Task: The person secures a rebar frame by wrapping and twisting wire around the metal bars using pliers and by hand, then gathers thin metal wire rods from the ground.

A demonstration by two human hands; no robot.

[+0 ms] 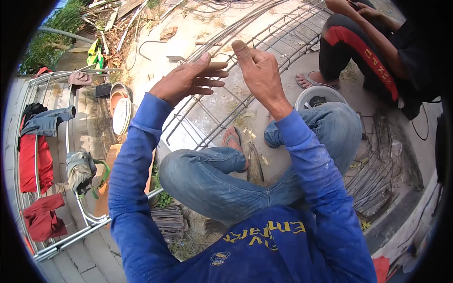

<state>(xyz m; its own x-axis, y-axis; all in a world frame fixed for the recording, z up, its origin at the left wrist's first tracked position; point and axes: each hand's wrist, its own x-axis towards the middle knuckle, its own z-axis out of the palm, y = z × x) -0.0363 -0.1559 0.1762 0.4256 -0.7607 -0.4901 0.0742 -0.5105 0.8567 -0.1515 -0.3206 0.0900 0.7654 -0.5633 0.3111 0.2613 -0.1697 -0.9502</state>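
My left hand is raised in front of me with its fingers spread, holding nothing. Facing it, my right hand has its thumb up and apart; the other fingers bend away from view and are partly hidden, and I see nothing held there. A gap separates the two hands. Below and behind them runs a long cage of steel rebar, lying on the ground. Between my sandalled feet lies a pair of dark long-handled pincers. My bent knees are close to the cage.
Another person sits at the upper right beside the cage. Near my right knee is a pale bucket. Cut rods lie at right, a stack of thin metal pieces at lower left. Clothes hang on a metal rack at left.
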